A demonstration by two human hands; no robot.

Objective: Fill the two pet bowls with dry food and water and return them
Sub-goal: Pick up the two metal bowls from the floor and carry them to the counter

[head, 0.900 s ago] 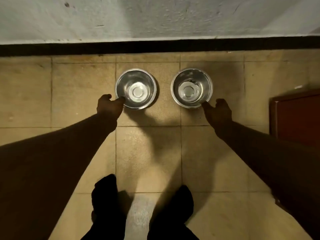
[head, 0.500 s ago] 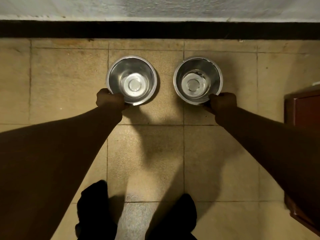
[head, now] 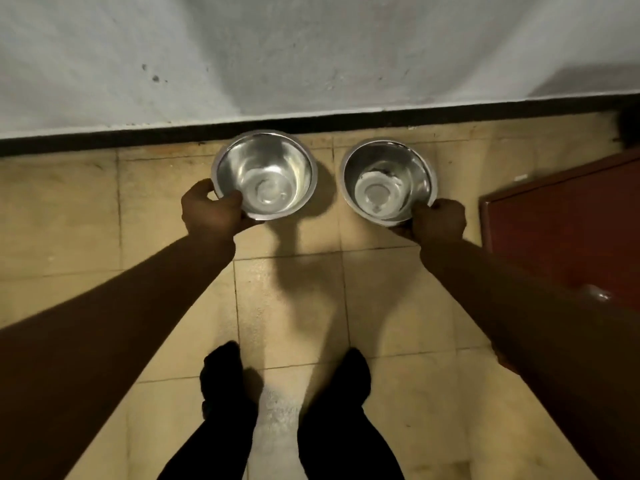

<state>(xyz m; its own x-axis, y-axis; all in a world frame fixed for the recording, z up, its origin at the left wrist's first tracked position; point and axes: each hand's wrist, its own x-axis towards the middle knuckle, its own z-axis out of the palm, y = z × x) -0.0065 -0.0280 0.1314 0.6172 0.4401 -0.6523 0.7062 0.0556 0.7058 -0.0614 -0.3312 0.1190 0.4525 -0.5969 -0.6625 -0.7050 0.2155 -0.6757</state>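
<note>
Two shiny steel bowls hang above the tiled floor near the wall. My left hand (head: 213,211) grips the near rim of the left bowl (head: 266,174), thumb inside the rim. My right hand (head: 438,220) grips the near rim of the right bowl (head: 388,180) the same way. Both bowls hold no food; the right one has a pale smear on its bottom. Each bowl tilts slightly towards me and casts a shadow on the tiles beneath it.
A white wall (head: 311,53) with a black skirting strip (head: 104,136) runs across just behind the bowls. A dark red wooden cabinet (head: 568,230) stands at the right, close to my right arm. My feet in dark trousers (head: 339,427) stand on the beige tiles below.
My hands reached the bowls' near rims and closed on them. Both bowls have come up off the floor, and the view has tilted up towards the wall.
</note>
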